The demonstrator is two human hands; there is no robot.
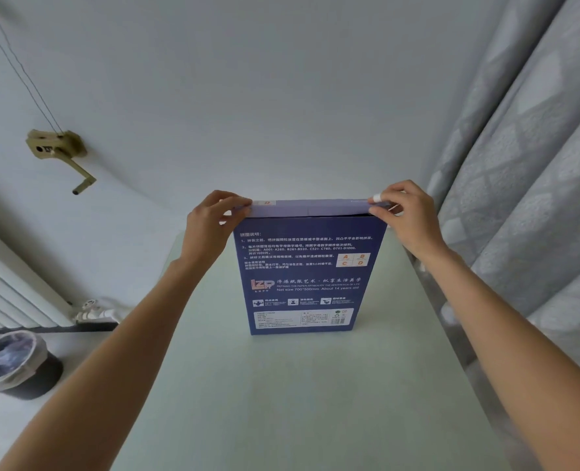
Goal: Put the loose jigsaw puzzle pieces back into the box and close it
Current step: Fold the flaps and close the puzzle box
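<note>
Standing upright on its short end near the middle of the pale table (282, 402), the dark blue puzzle box (307, 273) is your landmark, and its printed back panel with white text and an A-B-C-D grid faces you. Right of the box, the grey patterned curtain (526, 185) hangs down past the table's edge. Behind the box rises a plain pale wall. Well to the left of the box, a white radiator (6, 294) runs along the wall, and lower left of the box a round waste bin (16, 365) with a plastic liner sits on the floor. Up and to the left of the box, a brass-coloured crank winder (57, 151) is fixed to the wall, with thin cords running up from it.

Your forearms reach in from both lower corners toward the top of the box. Your left hand (213, 222) pinches the box's upper left corner, fingertips curled over the lighter purple top flap (310, 208). Your right hand (407, 215) pinches the upper right corner the same way, and one finger wears a white band near its tip. The flap lies folded across the box's top end; whether it is fully tucked in you cannot tell. No loose pieces show on the table.
</note>
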